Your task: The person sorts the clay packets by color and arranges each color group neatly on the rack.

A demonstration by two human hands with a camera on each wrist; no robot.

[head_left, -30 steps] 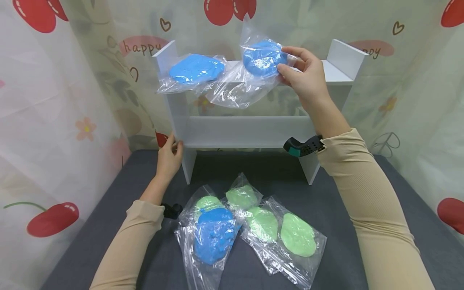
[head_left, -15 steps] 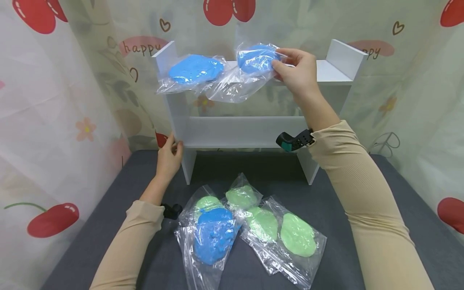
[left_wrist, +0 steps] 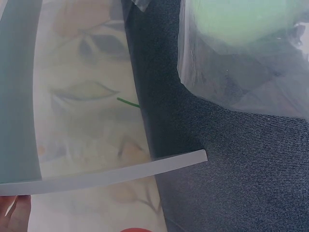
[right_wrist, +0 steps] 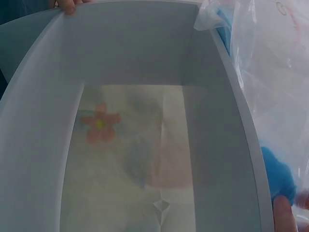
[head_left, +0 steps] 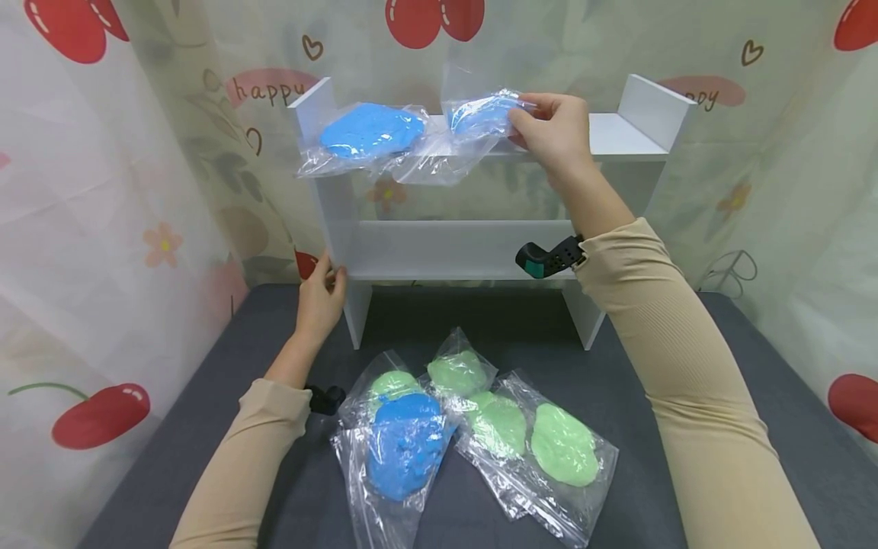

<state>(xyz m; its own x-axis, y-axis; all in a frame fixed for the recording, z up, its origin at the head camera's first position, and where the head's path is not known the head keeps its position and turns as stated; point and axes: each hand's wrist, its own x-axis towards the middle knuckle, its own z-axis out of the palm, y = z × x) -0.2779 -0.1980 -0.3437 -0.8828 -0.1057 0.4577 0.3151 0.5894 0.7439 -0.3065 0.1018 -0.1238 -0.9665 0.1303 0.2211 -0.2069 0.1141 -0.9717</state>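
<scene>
My right hand (head_left: 557, 137) pinches the right edge of a clear plastic bag of blue clay (head_left: 480, 116) over the top board of a white shelf unit (head_left: 459, 250). The clay lies nearly flat, and part of the bag hangs over the board's front edge. Left of it on the same board lies another bagged blue clay piece (head_left: 373, 131). My left hand (head_left: 321, 299) grips the front edge of the unit's left side panel. In the right wrist view, a fingertip (right_wrist: 284, 215) touches the blue clay (right_wrist: 277, 176) beside the board.
On the dark tablecloth (head_left: 652, 457) before the shelf unit lie several bags of green clay (head_left: 564, 444), partly overlapping. A bag of blue clay (head_left: 406, 446) lies on top at their left. A patterned curtain (head_left: 185, 152) surrounds the table.
My right hand has moved down and slightly left, lowering the blue clay bag toward the top board and tilting it flatter. My left hand has stayed on the side panel.
</scene>
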